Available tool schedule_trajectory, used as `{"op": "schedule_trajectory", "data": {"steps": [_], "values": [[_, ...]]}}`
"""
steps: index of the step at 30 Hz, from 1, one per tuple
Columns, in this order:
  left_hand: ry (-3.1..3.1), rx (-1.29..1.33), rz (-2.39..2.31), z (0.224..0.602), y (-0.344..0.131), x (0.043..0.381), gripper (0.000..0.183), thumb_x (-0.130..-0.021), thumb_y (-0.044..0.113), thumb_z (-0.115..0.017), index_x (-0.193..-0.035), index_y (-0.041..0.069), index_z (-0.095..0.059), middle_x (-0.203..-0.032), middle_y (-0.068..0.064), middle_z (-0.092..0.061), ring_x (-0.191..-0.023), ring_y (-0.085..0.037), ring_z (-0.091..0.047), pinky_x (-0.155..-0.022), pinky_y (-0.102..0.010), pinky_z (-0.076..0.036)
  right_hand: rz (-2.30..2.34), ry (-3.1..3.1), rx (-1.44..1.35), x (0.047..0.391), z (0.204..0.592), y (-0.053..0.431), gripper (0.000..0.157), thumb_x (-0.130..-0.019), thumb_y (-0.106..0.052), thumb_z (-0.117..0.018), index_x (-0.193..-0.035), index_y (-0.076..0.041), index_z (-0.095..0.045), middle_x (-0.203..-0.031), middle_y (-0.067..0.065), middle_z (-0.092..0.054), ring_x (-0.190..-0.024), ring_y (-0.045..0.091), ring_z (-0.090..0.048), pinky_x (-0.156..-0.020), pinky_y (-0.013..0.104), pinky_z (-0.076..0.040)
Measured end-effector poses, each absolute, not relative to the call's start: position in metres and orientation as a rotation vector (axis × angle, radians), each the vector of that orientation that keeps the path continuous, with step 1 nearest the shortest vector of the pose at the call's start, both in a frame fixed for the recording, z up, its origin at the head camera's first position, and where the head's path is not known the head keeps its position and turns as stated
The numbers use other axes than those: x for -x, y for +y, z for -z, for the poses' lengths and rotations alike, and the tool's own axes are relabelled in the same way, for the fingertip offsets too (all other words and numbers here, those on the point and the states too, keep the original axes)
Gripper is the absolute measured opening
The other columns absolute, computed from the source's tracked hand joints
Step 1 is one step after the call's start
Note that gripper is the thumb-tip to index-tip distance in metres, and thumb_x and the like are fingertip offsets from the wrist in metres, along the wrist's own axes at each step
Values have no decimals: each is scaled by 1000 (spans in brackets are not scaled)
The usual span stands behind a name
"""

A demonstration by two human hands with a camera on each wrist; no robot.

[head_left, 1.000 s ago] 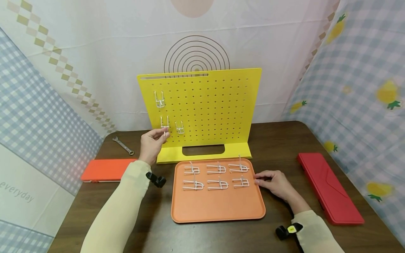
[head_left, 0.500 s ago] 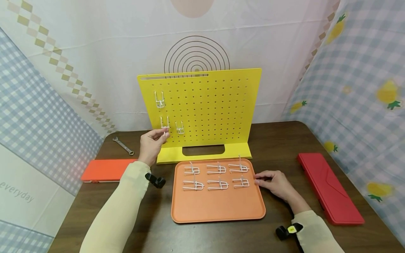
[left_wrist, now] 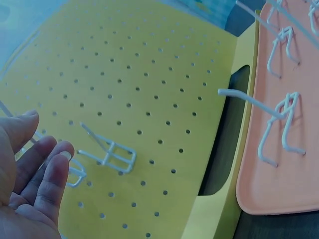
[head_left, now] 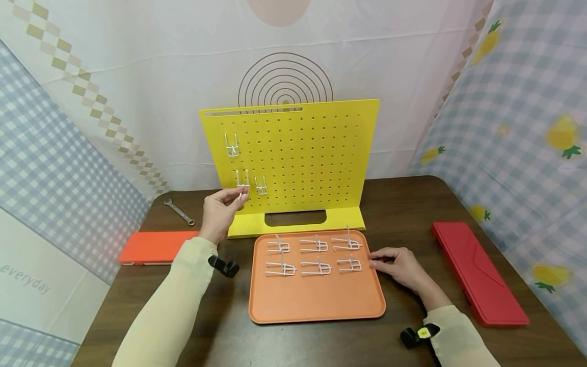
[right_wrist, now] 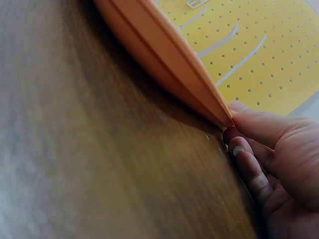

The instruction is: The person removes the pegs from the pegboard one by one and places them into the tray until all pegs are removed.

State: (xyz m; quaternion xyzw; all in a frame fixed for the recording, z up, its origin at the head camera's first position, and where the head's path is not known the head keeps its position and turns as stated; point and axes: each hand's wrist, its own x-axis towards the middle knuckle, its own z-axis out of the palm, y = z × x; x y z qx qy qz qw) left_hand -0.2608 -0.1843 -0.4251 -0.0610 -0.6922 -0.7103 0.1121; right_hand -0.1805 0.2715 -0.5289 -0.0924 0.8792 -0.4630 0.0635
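Observation:
At the lower left of the yellow pegboard [head_left: 312, 153], my left hand [head_left: 219, 211] pinches a white wire pegboard hook [head_left: 243, 185] between thumb and fingertips. Its two prongs point up against the board; whether they sit in holes I cannot tell. Close on its right hangs a second hook [head_left: 261, 187], and a third hook [head_left: 233, 151] hangs higher up. In the left wrist view, the fingers partly hide the held hook [left_wrist: 78, 173]. My right hand [head_left: 402, 267] grips the right rim of the orange tray [head_left: 316, 300], thumb above and fingers below, as the right wrist view shows.
Two rows of white hooks [head_left: 316, 268] lie on the tray, some with arms sticking up. A wrench [head_left: 179, 212] and an orange-red case [head_left: 158, 246] are on the left of the wooden table [head_left: 399, 204]. A red case [head_left: 479, 275] lies at right.
My left hand has shifted slightly to the right along the board with the pinched hook, nearer the neighbouring hook. My right hand stays on the tray rim.

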Motion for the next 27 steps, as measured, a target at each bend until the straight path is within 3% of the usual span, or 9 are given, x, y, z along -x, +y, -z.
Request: {"op": "schedule_trajectory", "data": {"steps": [7,11,18,23,27], "values": [[-2128,306,2024,415,-182,245,32,-85,15,-73,-112,-2,-70,-106,-9,-71,-92,-15,-69,-73,-27,-54,1380,2660,272,181,530,273,30,-81,-35,-76,-105,-17,-76,-103,2,-71,-97,19,-62,-75,26,-51],[-2217,374,1959,410,-180,235,30,-87,16,-71,-113,1,-71,-108,-12,-70,-93,-15,-68,-74,-27,-54,1378,2660,272,181,530,273,31,-81,-35,-76,-105,-17,-76,-103,2,-71,-97,19,-63,-75,27,-51],[-2332,454,1864,381,-167,202,24,-91,2,-64,-112,-8,-68,-102,-23,-69,-88,-22,-70,-74,-30,-55,1367,2667,268,181,530,273,30,-81,-36,-76,-105,-17,-76,-103,1,-71,-98,18,-63,-76,27,-51],[-2353,524,1787,378,-160,189,20,-89,0,-65,-107,-9,-69,-94,-23,-70,-82,-34,-69,-69,-30,-55,1363,2672,270,181,530,273,29,-81,-36,-76,-105,-18,-76,-103,1,-71,-98,18,-63,-76,27,-51],[-2356,600,1751,386,-156,186,16,-88,3,-68,-100,-6,-72,-91,-19,-71,-78,-29,-69,-68,-34,-56,1365,2670,274,181,530,272,29,-82,-34,-76,-105,-17,-76,-103,2,-71,-97,18,-63,-75,27,-51]]}}
